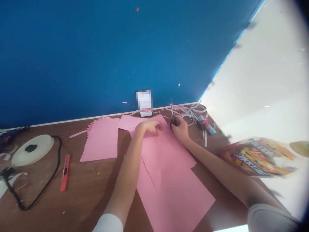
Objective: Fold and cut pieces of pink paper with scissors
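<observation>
Several pink paper sheets (169,174) lie spread over the brown table (84,193). My left hand (148,126) rests on the far part of the top sheet with its fingers curled and pressed onto the paper. My right hand (180,128) is closed around the dark handles of a pair of scissors (173,122) at the sheet's far right edge. The scissor blades are hidden. A separate stack of pink sheets (102,140) lies to the left of my left arm.
A pile of paper strips (190,111) and a glue stick (206,125) lie behind my right hand. A phone (144,102) leans on the blue wall. A red utility knife (65,172), black cable (48,180), white round disc (32,149) and colourful packet (258,158) are nearby.
</observation>
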`<action>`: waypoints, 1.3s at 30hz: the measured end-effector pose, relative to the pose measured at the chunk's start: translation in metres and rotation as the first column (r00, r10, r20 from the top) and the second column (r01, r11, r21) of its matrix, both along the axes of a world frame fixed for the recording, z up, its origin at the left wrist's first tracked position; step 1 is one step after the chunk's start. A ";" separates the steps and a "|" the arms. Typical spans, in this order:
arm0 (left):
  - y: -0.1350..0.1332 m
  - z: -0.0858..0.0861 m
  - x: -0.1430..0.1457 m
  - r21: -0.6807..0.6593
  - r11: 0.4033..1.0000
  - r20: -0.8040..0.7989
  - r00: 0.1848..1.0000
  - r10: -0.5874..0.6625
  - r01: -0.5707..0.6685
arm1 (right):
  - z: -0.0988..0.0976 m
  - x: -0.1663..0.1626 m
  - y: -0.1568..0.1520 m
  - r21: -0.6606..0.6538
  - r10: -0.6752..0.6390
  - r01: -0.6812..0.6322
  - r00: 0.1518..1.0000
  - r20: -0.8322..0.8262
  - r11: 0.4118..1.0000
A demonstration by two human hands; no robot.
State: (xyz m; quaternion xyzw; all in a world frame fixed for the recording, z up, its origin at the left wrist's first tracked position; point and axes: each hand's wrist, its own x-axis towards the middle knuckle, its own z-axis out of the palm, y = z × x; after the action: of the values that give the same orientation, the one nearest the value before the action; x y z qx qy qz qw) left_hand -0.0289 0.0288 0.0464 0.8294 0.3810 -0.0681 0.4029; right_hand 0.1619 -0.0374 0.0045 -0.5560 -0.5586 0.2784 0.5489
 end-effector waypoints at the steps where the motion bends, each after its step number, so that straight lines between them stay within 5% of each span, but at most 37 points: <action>1: -0.001 0.001 0.000 -0.002 1.000 -0.003 1.000 0.003 -0.003 | 0.000 0.000 0.000 0.000 -0.002 0.002 1.000 0.004 1.000; 16: -0.004 0.003 0.007 0.028 0.999 0.089 0.996 -0.026 0.023 | -0.004 0.001 0.002 0.005 0.001 -0.001 1.000 0.011 1.000; 31: -0.014 0.012 0.018 0.161 0.985 -0.111 0.993 -0.043 0.061 | -0.010 0.003 0.005 -0.004 0.035 -0.035 0.999 -0.004 0.999; 39: -0.011 0.018 0.004 0.062 0.998 0.009 1.000 0.017 -0.018 | -0.013 0.003 0.007 0.002 0.051 -0.051 0.998 -0.038 0.999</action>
State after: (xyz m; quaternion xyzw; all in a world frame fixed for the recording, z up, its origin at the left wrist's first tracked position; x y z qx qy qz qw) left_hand -0.0248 0.0180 0.0639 0.8384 0.3885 -0.0491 0.3791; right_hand 0.1649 -0.0307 -0.0087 -0.5360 -0.5620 0.3026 0.5525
